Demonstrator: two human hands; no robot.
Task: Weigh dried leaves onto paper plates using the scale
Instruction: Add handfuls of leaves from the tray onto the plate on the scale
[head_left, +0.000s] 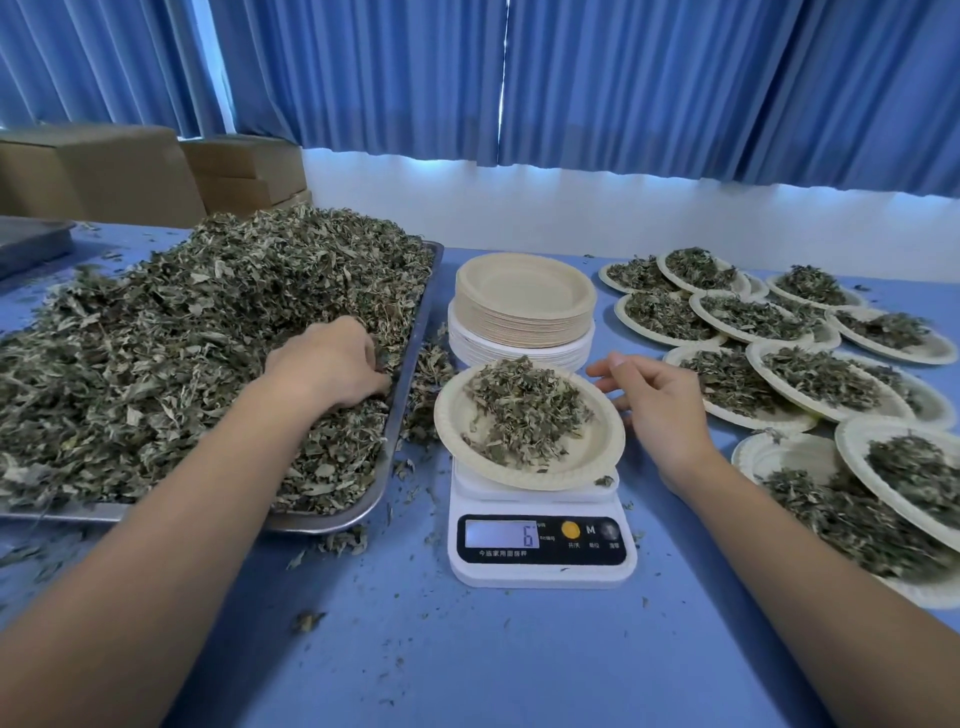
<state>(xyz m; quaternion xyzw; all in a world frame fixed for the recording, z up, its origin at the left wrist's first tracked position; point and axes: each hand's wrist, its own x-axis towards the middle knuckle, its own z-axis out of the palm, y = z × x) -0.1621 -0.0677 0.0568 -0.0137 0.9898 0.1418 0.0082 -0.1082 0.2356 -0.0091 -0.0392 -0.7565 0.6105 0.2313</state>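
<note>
Well, leaves (208, 332) look feather-light, brittle, crumbly: scoop loosely from the tray (411, 358) heap, don't squeeze. Plate (597, 457) looks flimsy; lift by the rim. Leaves are grey-green, shredded; a small mound sits on the plate on the scale (540, 569). Left hand (327, 364): grip curled into the heap, catch hidden. Right hand (654, 400): slack, empty, beside the rim.

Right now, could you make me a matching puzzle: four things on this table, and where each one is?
1 white digital scale
2 stack of empty beige paper plates
3 left hand
4 right hand

A in the dried green leaves on the silver metal tray
B behind the scale
C beside the right rim of the loaded paper plate
D under that plate

Pairs: 1-D, 2-B, 3-A, 4-C
</note>
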